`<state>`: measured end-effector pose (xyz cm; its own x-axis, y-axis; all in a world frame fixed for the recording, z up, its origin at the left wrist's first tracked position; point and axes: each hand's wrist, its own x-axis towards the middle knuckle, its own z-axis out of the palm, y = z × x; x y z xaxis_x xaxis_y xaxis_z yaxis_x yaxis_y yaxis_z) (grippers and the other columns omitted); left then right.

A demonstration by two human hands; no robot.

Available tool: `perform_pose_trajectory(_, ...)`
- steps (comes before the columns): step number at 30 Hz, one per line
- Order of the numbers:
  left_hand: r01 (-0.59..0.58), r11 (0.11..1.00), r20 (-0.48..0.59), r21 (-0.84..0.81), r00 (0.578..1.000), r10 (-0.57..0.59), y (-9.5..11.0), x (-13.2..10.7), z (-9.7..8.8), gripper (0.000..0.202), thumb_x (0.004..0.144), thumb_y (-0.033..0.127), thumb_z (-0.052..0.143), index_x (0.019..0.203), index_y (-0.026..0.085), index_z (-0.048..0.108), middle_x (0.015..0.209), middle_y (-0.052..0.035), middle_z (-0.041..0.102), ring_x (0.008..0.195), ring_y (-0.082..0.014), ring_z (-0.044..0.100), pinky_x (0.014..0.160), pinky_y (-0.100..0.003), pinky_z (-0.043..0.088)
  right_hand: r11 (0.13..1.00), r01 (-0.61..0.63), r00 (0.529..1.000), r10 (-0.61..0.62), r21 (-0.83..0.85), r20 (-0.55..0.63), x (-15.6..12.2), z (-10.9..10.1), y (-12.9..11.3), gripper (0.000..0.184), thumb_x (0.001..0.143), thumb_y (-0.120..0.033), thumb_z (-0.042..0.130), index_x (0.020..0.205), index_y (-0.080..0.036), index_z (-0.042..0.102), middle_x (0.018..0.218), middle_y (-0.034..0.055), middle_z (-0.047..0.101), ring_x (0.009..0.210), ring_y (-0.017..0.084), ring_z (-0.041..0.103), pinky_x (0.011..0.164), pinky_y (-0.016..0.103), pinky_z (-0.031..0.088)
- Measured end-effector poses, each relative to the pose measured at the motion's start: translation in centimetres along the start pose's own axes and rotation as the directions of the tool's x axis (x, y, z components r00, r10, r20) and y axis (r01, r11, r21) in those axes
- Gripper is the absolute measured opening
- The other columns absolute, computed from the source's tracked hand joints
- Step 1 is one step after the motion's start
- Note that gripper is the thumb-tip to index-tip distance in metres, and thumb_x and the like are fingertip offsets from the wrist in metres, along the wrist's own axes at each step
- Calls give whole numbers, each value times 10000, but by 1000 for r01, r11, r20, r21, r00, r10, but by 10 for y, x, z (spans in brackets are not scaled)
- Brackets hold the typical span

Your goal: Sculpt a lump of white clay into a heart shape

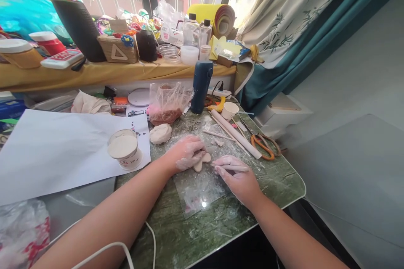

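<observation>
Green marbled tabletop (271, 185), dusted white, fills the view by a cluttered window ledge. Nearest, the right hand (238, 176) pinches a thin white stick (232, 168), its long axis lying almost level, tip pointing left toward a small flat piece of clay (202, 160). That clay lies just left of the stick on a clear plastic sheet (200, 189), partly under the curled fingers of the left hand (186, 152), which is the nearer hand and presses on it. Beyond sit a clay lump (160, 133), a paper cup (123, 149) and orange-handled scissors (265, 145).
</observation>
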<state>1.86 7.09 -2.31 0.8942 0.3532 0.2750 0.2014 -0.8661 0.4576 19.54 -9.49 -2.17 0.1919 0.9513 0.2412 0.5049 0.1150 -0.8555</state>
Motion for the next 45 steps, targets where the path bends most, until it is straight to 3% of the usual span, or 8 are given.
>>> perform_pose_trajectory(4,-4,1000,0,-17,1000,4,1,1,-1,141,947,203,566,942,208,707,935,-40,659,878,-201,602,834,-333,469,992,-122,992,122,28,8,0,-6,2,121,920,-317,664,953,-254,763,970,53,761,889,239,731,835,399,601)
perform_pose_trajectory(9,14,999,-7,-32,1000,-14,3,1,-3,147,944,196,570,941,208,716,913,-45,657,887,-207,604,844,-334,477,995,-101,990,101,-4,99,5,-15,3,79,881,-300,702,894,-266,772,1002,49,785,977,251,730,904,404,592)
perform_pose_trajectory(18,12,999,-5,-48,1000,-12,3,1,-4,153,939,191,559,938,201,712,922,-51,666,886,-207,603,832,-332,476,959,-266,959,254,97,125,9,-21,6,137,866,-350,727,934,-247,785,1045,56,781,827,212,733,754,350,610)
perform_pose_trajectory(23,22,998,1,-54,1000,-22,5,2,-6,167,944,195,549,942,210,715,920,-47,667,884,-202,606,830,-325,480,970,-214,968,195,113,161,11,-24,13,129,867,-348,737,930,-249,792,1039,54,781,883,216,732,784,340,606)
perform_pose_trajectory(28,32,997,3,-64,1000,-31,5,2,-7,161,933,184,564,953,212,721,944,-46,677,902,-201,615,842,-321,484,947,-280,950,250,158,184,14,-23,16,170,880,-381,720,948,-233,770,1006,59,775,727,187,716,672,334,607)
perform_pose_trajectory(33,35,997,10,-71,999,-34,1,2,-4,169,940,198,562,962,223,727,945,-40,674,899,-198,613,842,-314,482,922,-312,944,273,229,185,20,-23,15,224,853,-427,745,909,-210,740,931,57,753,728,189,724,657,327,610)
perform_pose_trajectory(38,32,998,6,-62,999,-31,1,3,-4,163,942,203,563,957,227,723,948,-37,675,904,-202,610,850,-317,481,927,-325,897,241,184,370,38,-31,14,211,859,-395,760,913,-190,756,803,33,728,613,153,683,611,296,577)
perform_pose_trajectory(45,35,997,13,-68,999,-34,3,4,-5,154,947,213,574,961,215,728,935,-46,673,898,-207,613,841,-332,476,930,-294,879,172,221,444,52,-35,19,277,852,-445,770,908,-173,771,816,43,735,646,154,690,614,286,576)
